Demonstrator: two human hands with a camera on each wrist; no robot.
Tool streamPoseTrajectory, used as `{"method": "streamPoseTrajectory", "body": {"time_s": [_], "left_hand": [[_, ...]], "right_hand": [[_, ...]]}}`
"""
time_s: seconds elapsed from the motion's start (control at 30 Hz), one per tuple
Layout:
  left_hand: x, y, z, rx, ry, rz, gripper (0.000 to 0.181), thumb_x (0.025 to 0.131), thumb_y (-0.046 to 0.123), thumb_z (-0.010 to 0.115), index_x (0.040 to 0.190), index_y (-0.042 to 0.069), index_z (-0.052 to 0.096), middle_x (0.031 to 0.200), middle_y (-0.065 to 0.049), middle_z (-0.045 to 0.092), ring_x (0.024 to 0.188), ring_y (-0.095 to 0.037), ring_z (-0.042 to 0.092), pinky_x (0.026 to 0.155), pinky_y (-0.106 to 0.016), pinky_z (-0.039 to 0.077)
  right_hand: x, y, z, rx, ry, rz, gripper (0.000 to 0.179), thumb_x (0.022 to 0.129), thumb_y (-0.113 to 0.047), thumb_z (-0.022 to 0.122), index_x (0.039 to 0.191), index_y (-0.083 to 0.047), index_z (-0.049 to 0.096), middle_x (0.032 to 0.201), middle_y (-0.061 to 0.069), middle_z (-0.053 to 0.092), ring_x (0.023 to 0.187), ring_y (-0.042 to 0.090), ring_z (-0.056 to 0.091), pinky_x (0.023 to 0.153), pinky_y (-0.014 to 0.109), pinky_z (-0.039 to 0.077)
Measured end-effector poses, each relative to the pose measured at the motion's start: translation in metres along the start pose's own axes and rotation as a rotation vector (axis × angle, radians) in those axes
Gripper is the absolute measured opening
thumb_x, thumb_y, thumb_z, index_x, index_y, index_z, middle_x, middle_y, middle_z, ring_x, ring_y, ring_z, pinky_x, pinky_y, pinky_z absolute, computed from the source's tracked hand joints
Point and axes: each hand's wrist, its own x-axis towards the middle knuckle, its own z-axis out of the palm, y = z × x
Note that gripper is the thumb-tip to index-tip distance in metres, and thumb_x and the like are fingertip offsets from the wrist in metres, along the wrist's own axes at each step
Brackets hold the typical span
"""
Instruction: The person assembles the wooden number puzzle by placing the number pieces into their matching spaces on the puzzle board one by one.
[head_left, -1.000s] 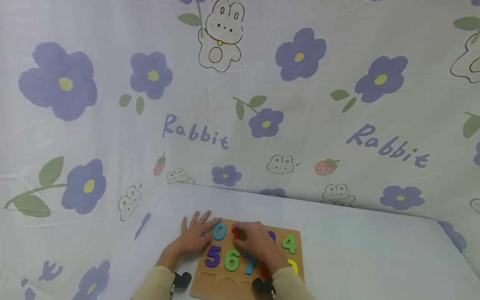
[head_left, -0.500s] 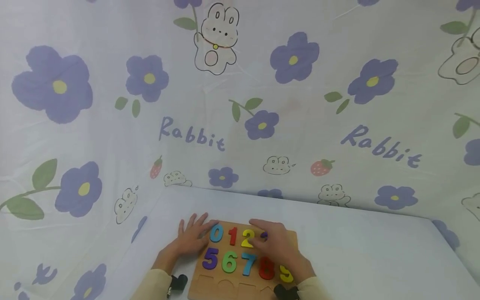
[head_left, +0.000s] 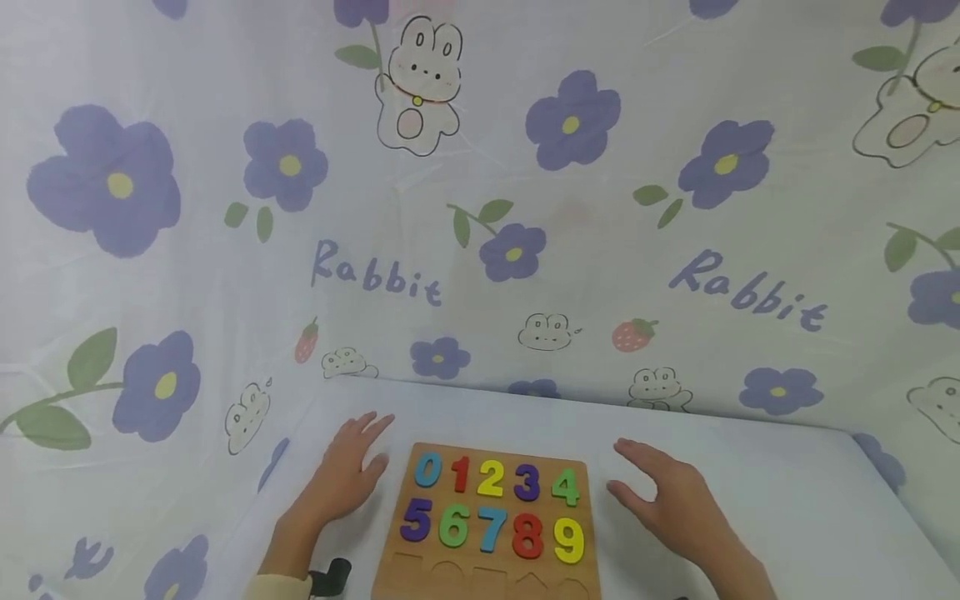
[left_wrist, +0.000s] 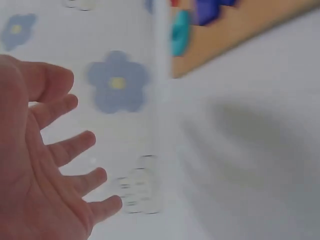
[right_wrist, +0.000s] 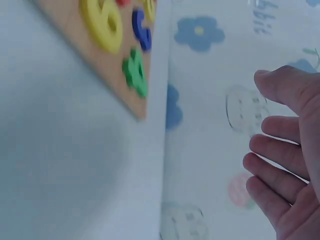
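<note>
On the white table lies a wooden number puzzle board (head_left: 480,583), its two upper rows holding the coloured digits 0 to 9. The red 1 (head_left: 461,474), yellow 2 (head_left: 491,478) and purple 3 (head_left: 527,482) sit in the top row. Left of the board my left hand (head_left: 347,471) hovers with fingers spread and holds nothing; its palm (left_wrist: 40,165) shows in the left wrist view. To the board's right, my right hand (head_left: 675,504) is held apart from it, fingers loosely extended. In the right wrist view the green 4 (right_wrist: 134,73) is near the board's corner.
Shallow outlined recesses (head_left: 447,575) run along the board's near row. A white curtain (head_left: 480,192) printed with purple flowers and rabbits hangs behind the table (head_left: 750,475). A black strap piece (head_left: 331,577) is on the left wrist.
Both hands have come off the board: the left moved left from its corner, and the right moved right from around the 2 and 3. All the digits are now uncovered.
</note>
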Motion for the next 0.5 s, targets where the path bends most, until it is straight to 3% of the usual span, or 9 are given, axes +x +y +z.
{"method": "streamPoseTrajectory", "body": {"time_s": [0.27, 0.4, 0.5], "left_hand": [[-0.016, 0.039, -0.058, 0.154, 0.224, 0.074, 0.059, 0.108, 0.023, 0.061, 0.165, 0.015, 0.049, 0.172, -0.019, 0.044, 0.162, -0.053, 0.029, 0.126, -0.081, 0.024], [-0.022, 0.048, -0.069, 0.250, 0.260, 0.071, 0.060, 0.109, 0.031, 0.059, 0.166, 0.018, 0.048, 0.175, -0.017, 0.039, 0.164, -0.052, 0.025, 0.127, -0.082, 0.019], [-0.024, 0.048, -0.068, 0.297, 0.258, 0.054, 0.062, 0.109, 0.036, 0.057, 0.167, 0.019, 0.046, 0.177, -0.017, 0.035, 0.165, -0.052, 0.021, 0.128, -0.081, 0.015]], "right_hand": [[-0.012, 0.012, -0.034, -0.160, 0.115, -0.015, 0.077, 0.093, -0.047, 0.083, 0.154, -0.006, 0.061, 0.162, 0.024, 0.057, 0.149, 0.049, 0.052, 0.118, 0.072, 0.044], [-0.016, 0.016, -0.037, -0.182, 0.181, -0.052, 0.087, 0.093, -0.050, 0.081, 0.161, -0.005, 0.052, 0.168, 0.029, 0.046, 0.154, 0.052, 0.040, 0.131, 0.070, 0.027], [-0.019, 0.017, -0.033, -0.190, 0.195, -0.053, 0.091, 0.095, -0.054, 0.077, 0.166, -0.006, 0.045, 0.172, 0.031, 0.037, 0.157, 0.054, 0.032, 0.137, 0.066, 0.012]]}}
